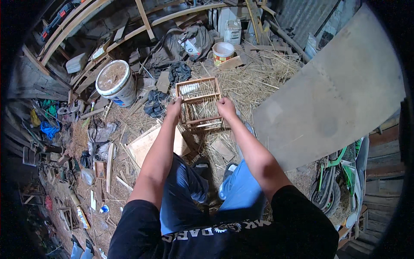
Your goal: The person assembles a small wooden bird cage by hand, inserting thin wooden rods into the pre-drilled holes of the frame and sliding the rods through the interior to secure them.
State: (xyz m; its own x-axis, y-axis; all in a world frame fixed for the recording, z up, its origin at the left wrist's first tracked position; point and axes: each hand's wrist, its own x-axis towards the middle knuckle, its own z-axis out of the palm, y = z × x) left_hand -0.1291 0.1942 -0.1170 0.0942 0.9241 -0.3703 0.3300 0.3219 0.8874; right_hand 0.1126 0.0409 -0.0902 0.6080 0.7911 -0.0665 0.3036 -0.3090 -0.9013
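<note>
Held out in front of me is a small wooden cage (201,118) with thin bars, above straw-covered ground. My left hand (174,107) is closed on its left side and my right hand (226,108) grips the right side, both near the middle crossbar. A pale wooden board or box (142,144) lies at my lower left, behind my left forearm. Dark crumpled plastic (154,108) is just left of the cage.
A large white bucket (112,86) stands at upper left, a smaller bucket (223,54) behind the cage. A big sheet panel (327,99) slants along the right, beside a green bicycle (332,177). Scrap wood (110,168) and debris litter the left. Curved timber (181,13) spans the back.
</note>
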